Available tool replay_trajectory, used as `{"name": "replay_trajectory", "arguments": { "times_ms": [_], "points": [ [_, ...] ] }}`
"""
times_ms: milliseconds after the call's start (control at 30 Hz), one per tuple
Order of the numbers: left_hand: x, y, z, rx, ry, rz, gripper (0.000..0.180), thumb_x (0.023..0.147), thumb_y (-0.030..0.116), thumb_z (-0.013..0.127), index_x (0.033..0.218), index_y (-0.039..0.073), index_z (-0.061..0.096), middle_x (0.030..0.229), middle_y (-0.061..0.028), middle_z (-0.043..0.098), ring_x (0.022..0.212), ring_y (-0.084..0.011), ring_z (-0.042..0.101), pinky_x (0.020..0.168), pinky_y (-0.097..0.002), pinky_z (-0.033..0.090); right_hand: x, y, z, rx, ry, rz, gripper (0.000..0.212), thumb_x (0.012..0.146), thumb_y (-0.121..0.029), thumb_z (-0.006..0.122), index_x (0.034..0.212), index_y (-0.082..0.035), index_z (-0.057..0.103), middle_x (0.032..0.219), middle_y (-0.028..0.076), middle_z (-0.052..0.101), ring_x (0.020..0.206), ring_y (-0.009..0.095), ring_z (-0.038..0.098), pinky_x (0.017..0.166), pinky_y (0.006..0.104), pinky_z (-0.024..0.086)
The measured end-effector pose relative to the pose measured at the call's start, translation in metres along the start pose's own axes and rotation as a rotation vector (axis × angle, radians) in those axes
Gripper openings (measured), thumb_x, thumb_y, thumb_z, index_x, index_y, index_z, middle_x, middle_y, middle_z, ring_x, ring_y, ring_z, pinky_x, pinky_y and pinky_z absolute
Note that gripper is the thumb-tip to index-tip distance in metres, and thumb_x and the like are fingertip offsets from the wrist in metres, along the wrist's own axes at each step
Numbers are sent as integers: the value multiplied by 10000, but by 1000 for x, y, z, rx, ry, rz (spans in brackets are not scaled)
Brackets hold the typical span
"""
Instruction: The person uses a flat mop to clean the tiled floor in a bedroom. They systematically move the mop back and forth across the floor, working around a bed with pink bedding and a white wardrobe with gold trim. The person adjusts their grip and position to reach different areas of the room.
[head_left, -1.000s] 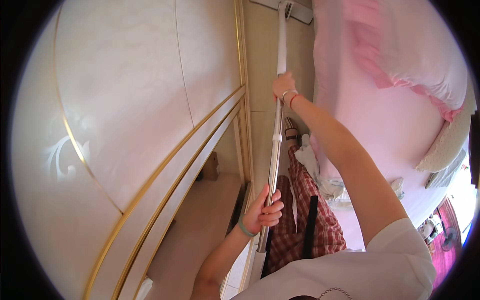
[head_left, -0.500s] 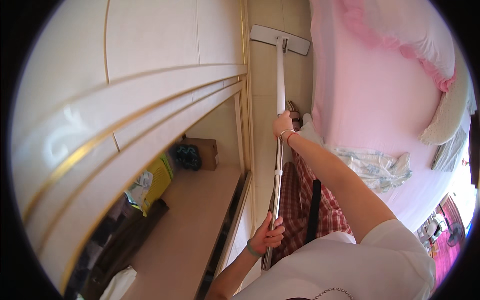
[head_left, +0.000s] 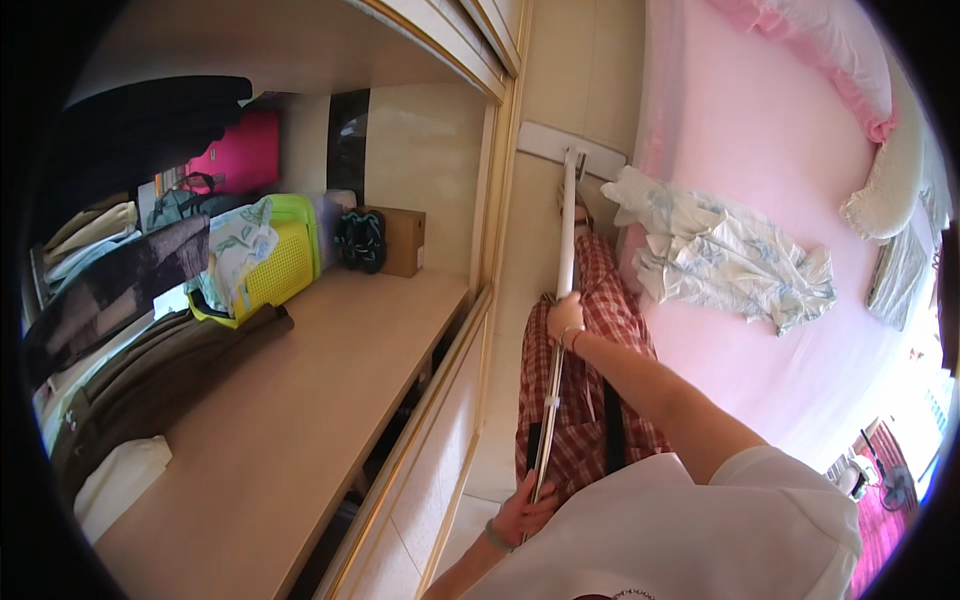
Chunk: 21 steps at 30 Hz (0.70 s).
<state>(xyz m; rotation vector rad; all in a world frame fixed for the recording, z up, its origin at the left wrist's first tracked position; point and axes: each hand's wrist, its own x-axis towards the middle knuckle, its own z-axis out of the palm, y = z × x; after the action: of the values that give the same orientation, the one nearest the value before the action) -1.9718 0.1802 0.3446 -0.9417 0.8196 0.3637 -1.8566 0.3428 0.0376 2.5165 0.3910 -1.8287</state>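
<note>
A flat mop with a white and silver pole (head_left: 568,235) runs up the narrow floor strip. Its white rectangular head (head_left: 543,141) lies flat on the tiles, between the wardrobe and the bed. My right hand (head_left: 565,320) is closed around the middle of the pole, a bracelet and red string at its wrist. Lower down, close to my body, my left hand (head_left: 524,508) wraps the pole's upper end; a green band circles that wrist. Behind the pole are my red plaid trousers (head_left: 590,370). One foot partly shows just below the mop head.
On the left an open wardrobe shelf (head_left: 330,370) holds a yellow basket (head_left: 275,275), a cardboard box (head_left: 405,240), dark slippers (head_left: 361,240) and folded clothes. A pink-sheeted bed (head_left: 740,120) with a crumpled patterned cloth (head_left: 735,250) borders the right. Far right stands a fan (head_left: 897,487).
The mop head and both hands sit lower in the picture, the mop drawn closer to me. The view has shifted, showing more of the open wardrobe. Both hands keep their grip.
</note>
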Motion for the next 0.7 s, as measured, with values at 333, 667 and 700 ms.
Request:
{"name": "replay_trajectory", "arguments": {
  "times_ms": [333,667,700],
  "points": [
    [-49,-16,-6,-78,-8,-136,429,907,552,302,820,143,399,528,53,283,358,-25,210,289,-174,193,-72,16,-12,23,-257,-15,290,855,-64,484,1023,65,287,952,310,542,797,369,622,614,418,547],
    [48,81,90,106,-120,-114,457,917,546,264,812,126,414,512,58,271,355,-37,222,311,-191,200,43,-112,-75,83,-16,-147,294,782,-74,568,1018,37,431,1004,217,562,869,368,612,605,449,556],
    [68,95,101,151,-149,-101,461,920,541,262,814,123,425,518,58,272,357,-37,216,313,-194,199,67,-126,-85,42,31,-169,249,774,-77,580,968,32,469,963,198,575,825,345,621,597,432,549]
  ]
}}
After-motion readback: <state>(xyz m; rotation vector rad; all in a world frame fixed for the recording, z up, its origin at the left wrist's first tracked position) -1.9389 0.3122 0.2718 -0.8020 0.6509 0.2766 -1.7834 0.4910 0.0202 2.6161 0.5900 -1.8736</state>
